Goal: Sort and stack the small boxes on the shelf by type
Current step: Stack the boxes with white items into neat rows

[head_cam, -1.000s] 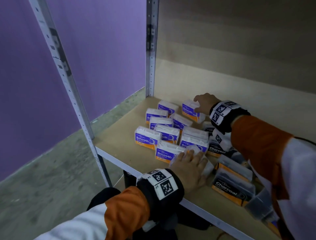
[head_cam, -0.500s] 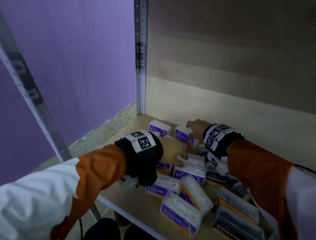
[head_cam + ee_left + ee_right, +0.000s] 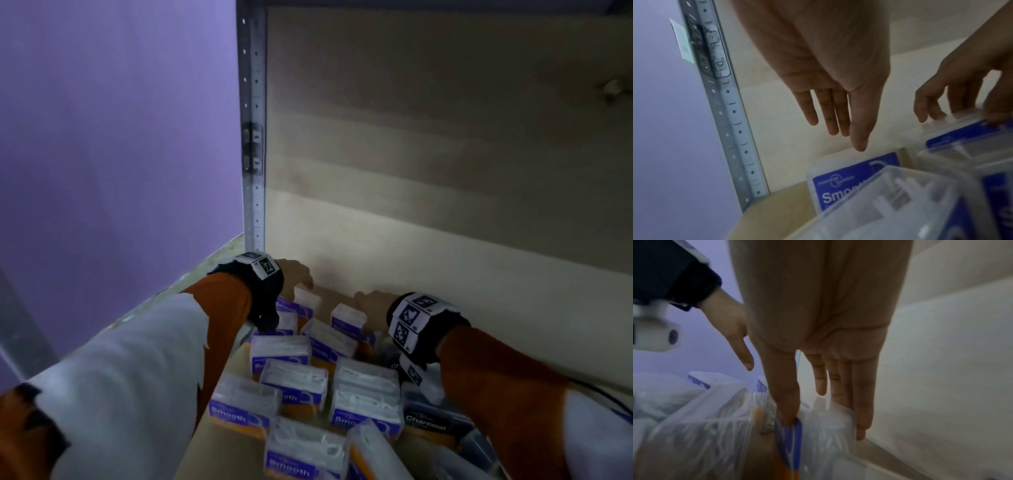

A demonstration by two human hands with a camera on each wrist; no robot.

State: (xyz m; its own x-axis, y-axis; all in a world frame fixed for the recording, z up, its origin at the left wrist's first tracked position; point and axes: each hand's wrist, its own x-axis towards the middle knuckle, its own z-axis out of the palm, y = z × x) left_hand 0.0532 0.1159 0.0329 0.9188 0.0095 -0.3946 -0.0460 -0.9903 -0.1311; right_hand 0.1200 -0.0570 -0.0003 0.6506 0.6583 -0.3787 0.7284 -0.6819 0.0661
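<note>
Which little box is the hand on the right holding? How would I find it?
Look along the wooden back wall of the shelf. The right hand grips a Smooth box there. It is the back-row blue box farthest right, with fingers pinching it; the left hand's box isn't gripped.

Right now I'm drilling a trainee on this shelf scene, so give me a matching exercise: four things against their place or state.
1 left hand
2 right hand
3 black Charcoal-labelled plastic box
4 grey perforated metal post

A back-left corner
B grips a clear blue-labelled Smooth box
C open, holding nothing
D towards the front right

Pairs: 1-C, 2-B, 3-D, 4-A
</note>
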